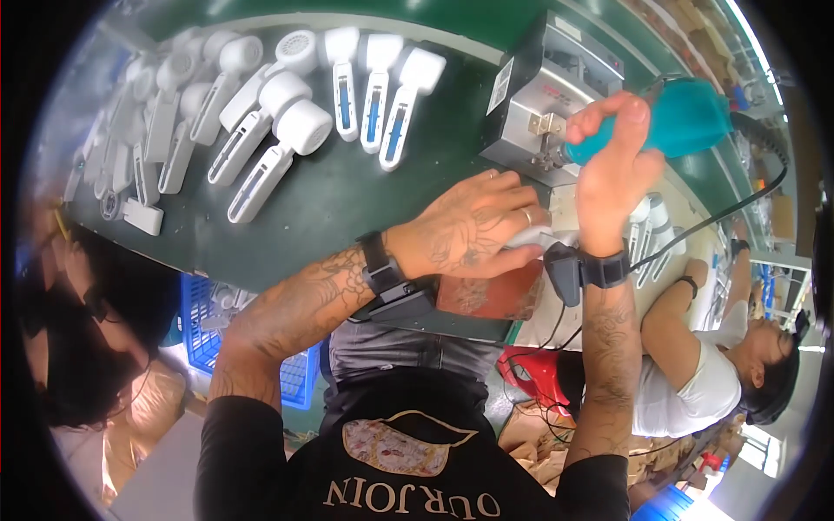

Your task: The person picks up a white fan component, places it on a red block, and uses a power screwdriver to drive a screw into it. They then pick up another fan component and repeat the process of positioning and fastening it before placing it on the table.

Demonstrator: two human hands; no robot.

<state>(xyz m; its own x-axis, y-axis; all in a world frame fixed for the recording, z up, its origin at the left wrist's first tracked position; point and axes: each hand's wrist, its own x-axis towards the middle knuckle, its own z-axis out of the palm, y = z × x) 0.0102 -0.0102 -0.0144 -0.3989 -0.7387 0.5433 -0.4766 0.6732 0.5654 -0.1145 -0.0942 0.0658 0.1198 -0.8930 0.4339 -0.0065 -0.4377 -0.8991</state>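
My right hand (615, 169) is wrapped round a teal electric screwdriver (688, 118), its bit end at the front of a silver screw feeder box (556, 82). My left hand (473, 227) is closed over a white plastic piece (532, 236), mostly hidden under the fingers. Below that hand lies a reddish-brown pad (491, 295) at the bench's near edge. Ahead and to the left are several white handheld devices (302, 128) with round heads and slotted handles. Of these, a row nearest the feeder shows blue strips inside the handles (397, 130).
The green bench (347, 208) runs across the view. A black cable (738, 204) curls from the screwdriver past my right wrist. A blue crate (201, 326) stands below the bench. A person in a white shirt (673, 386) sits at right, another (78, 321) at left. More white devices (656, 230) lie beyond my right wrist.
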